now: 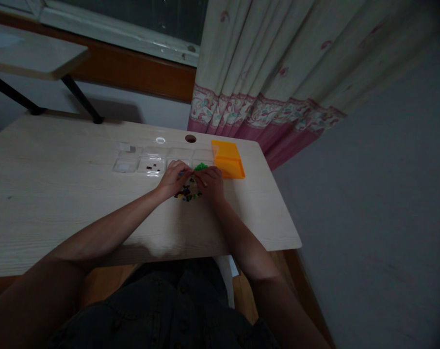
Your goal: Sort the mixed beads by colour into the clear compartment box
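My left hand (174, 178) and my right hand (211, 183) meet over the table, fingers bent and fingertips close together. Whatever they pinch between them is too small and dark to name. Just below the fingers lies a loose heap of small coloured pieces (187, 193), dark, yellow, green and blue. Bright green pieces (200, 166) show just beyond the fingertips. A clear plastic tray (152, 158) with several compartments stretches behind my hands. Small dark brown pieces (154, 167) lie in one of its near compartments.
An orange plastic box (229, 160) lies open right of the tray. Behind it is a round hole (190, 138) in the pale wooden table (77, 194). A raised shelf (34, 51) on black legs stands at the back left. A curtain (256, 97) hangs behind the table.
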The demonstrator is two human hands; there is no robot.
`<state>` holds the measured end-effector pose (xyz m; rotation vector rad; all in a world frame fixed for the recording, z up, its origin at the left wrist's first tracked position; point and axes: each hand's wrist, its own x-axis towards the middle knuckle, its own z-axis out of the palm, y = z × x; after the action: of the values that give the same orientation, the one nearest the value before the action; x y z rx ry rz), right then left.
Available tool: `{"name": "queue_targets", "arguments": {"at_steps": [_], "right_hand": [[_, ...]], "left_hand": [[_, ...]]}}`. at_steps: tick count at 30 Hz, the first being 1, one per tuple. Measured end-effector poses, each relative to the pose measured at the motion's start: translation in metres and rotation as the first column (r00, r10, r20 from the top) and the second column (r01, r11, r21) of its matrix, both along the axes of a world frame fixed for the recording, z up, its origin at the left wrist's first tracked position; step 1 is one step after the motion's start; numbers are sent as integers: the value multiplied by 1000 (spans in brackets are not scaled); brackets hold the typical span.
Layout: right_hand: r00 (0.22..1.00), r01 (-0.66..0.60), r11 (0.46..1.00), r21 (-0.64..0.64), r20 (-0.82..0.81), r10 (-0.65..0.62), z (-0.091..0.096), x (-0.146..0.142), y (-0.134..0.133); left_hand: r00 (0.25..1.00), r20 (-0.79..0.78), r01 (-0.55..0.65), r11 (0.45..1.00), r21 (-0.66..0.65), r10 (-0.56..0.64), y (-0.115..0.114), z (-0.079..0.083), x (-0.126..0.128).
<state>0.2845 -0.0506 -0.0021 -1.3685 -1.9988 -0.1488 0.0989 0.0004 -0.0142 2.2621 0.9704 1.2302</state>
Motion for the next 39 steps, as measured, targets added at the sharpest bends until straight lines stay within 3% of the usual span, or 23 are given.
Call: {"name": "queue_targets", "arguments": {"at_steps": [6,13,18,22,30,32,39], "right_hand": [[1000,-12,992,123,-10,13,-2,-3,-4],[999,31,997,67,-14,-30,3,-4,-6],[972,200,979,30,-131,-195,0,15,6],[950,282,959,-27,-136,-283,-8,30,17],[944,294,953,-70,-134,-301,-12,29,17],[944,288,955,-66,-150,-295,-11,31,18],[939,284,959,6,-205,-276,-11,32,18]], "left_hand": [[999,-20,-46,999,27,47,0,1,0],[999,-31,-38,998,44,39,-1,3,-1],[999,-44,-26,998,61,29,-3,6,-1],[998,-52,-17,996,83,21,-6,8,-2],[997,-74,-13,993,121,23,-4,6,-2],[994,-109,13,991,133,1,-4,5,-2],[917,-334,272,955,119,-219,-12,6,0]]}}
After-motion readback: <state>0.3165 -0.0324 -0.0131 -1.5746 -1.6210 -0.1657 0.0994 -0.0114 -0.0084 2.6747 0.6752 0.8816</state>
